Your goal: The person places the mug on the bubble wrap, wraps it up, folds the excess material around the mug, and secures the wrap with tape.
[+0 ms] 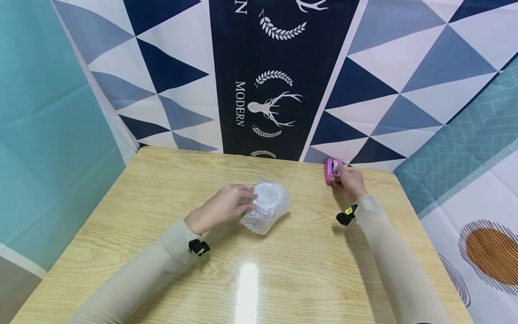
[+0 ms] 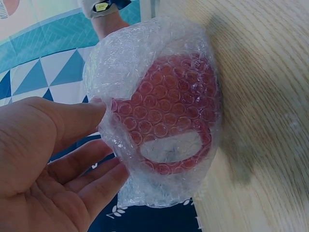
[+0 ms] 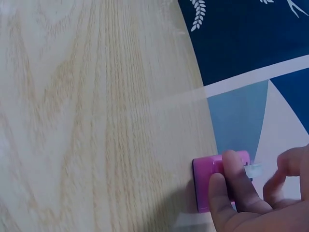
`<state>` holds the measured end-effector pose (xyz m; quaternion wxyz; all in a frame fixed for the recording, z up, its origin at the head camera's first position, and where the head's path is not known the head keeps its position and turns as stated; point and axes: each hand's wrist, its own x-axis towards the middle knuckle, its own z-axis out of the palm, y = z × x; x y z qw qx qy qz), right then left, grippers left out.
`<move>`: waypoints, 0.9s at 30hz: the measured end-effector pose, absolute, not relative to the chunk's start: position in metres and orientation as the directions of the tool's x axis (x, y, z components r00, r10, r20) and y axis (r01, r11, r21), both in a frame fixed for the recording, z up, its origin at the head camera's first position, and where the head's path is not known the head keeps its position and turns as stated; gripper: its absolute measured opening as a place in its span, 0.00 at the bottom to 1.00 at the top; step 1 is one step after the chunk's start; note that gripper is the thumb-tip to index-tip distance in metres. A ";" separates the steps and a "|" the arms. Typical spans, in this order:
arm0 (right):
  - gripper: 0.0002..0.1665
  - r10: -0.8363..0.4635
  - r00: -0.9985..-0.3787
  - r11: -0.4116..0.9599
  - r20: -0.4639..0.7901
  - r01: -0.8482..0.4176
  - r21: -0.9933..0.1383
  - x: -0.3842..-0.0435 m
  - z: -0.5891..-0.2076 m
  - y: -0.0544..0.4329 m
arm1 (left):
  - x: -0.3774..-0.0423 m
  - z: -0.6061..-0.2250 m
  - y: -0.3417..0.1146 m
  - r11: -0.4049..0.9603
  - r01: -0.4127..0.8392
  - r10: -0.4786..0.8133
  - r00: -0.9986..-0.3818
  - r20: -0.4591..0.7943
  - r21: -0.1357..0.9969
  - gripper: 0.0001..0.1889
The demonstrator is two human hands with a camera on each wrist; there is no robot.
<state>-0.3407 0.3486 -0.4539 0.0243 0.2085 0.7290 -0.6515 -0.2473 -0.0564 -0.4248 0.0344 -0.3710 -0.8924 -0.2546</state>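
Observation:
A red mug with its handle showing is bundled in clear bubble wrap [image 2: 159, 111]; in the head view the wrapped mug [image 1: 269, 204] rests mid-table. My left hand [image 1: 226, 204] pinches the side of the wrap between thumb and fingers, as the left wrist view shows with the hand [image 2: 63, 159] at the left. At the table's back right, my right hand [image 1: 351, 182] grips a small pink tape dispenser [image 1: 332, 171] with a whitish roll in it. In the right wrist view, fingers of the right hand [image 3: 260, 193] lie over the pink dispenser [image 3: 205, 181].
The wooden table [image 1: 307, 270] has a light glare near its front. A patterned cloth [image 1: 263, 99] hangs along the back edge, with a teal cloth [image 1: 48, 126] on the left and another printed cloth [image 1: 477, 216] on the right.

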 end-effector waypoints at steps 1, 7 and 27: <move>0.30 0.266 -0.913 0.069 -0.309 0.337 -0.939 -0.340 -0.453 0.349 | -0.247 -0.425 -0.057 0.596 0.680 0.645 -0.722 0.249 0.427 0.16; 0.28 0.250 -0.910 0.135 -0.330 0.370 -0.919 -0.341 -0.451 0.352 | -0.247 -0.424 -0.057 0.593 0.687 0.651 -0.716 0.251 0.421 0.17; 0.21 0.286 -0.889 0.146 -0.357 0.409 -0.901 -0.350 -0.444 0.356 | -0.246 -0.423 -0.057 0.596 0.673 0.640 -0.727 0.248 0.438 0.16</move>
